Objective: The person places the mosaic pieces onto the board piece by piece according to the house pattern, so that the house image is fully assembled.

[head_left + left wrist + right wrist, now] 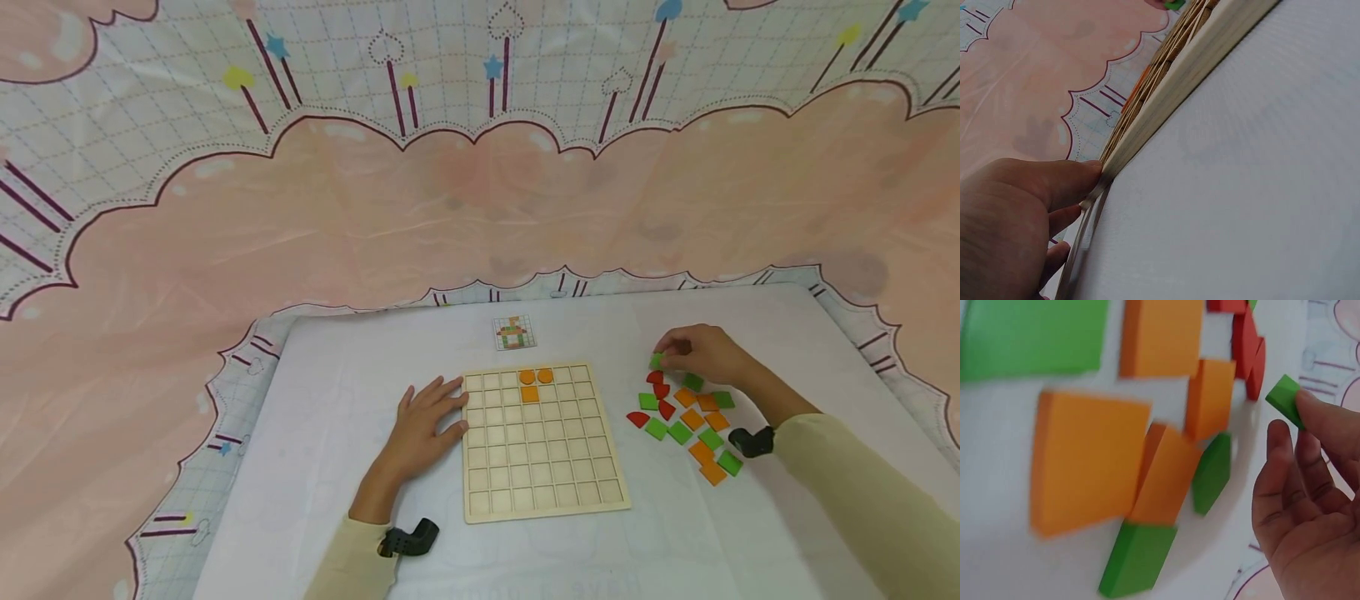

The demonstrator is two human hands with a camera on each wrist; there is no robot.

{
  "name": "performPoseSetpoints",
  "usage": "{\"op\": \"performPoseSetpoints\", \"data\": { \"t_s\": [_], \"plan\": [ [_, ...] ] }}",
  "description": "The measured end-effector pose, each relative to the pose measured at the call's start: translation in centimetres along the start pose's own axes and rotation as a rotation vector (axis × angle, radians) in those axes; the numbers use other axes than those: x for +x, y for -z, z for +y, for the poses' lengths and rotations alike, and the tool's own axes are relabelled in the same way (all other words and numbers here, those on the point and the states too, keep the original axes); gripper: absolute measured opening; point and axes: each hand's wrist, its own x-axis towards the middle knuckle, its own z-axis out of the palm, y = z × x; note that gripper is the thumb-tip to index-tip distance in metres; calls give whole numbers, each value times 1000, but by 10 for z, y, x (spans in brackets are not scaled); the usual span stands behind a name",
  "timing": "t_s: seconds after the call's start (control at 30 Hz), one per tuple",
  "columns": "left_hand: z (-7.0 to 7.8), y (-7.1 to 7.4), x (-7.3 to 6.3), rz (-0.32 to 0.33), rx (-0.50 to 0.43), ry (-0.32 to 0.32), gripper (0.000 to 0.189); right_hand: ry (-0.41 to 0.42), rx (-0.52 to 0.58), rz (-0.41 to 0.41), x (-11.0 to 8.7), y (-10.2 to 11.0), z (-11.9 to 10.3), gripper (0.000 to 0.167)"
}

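My right hand (pixel 703 352) pinches a green square tile (pixel 1284 400) between thumb and fingers, at the far end of a spread of loose tiles. My left hand (pixel 429 423) rests at the left edge of a wooden grid board (pixel 549 505), fingers extended, with fingertips and thumb right at the rim. In the left wrist view the thumb (pixel 1075 181) lies against the board's side. Two orange round tiles, one an orange circle (pixel 545 376), sit side by side in the top row. An orange square tile (pixel 530 393) fills a cell just below them.
Right of the board lie several loose green square tiles (pixel 680 432), orange square tiles (pixel 713 473) and red curved-edge tiles (pixel 637 419). A small pattern card (pixel 514 332) with a coloured grid picture lies beyond the board. A patterned curtain (pixel 480 200) hangs behind the white table (pixel 337 367).
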Motion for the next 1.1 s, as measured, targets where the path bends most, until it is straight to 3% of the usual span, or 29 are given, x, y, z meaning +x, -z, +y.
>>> {"op": "performPoseSetpoints", "data": {
  "t_s": [0.3, 0.67, 0.97, 1.1],
  "plan": [
    [-1, 0, 1, -4, -5, 0, 46, 23, 85, -75, 9, -13, -25, 18],
    [-2, 1, 1, -29, -11, 17, 45, 156, 124, -132, 22, -37, -62, 11],
    [-2, 1, 1, -34, -9, 29, 46, 160, 225, -218, 28, -52, -91, 10],
    [-2, 0, 1, -37, -11, 31, 46, 209, 229, -241, 31, -60, -99, 10]
  ]
}}
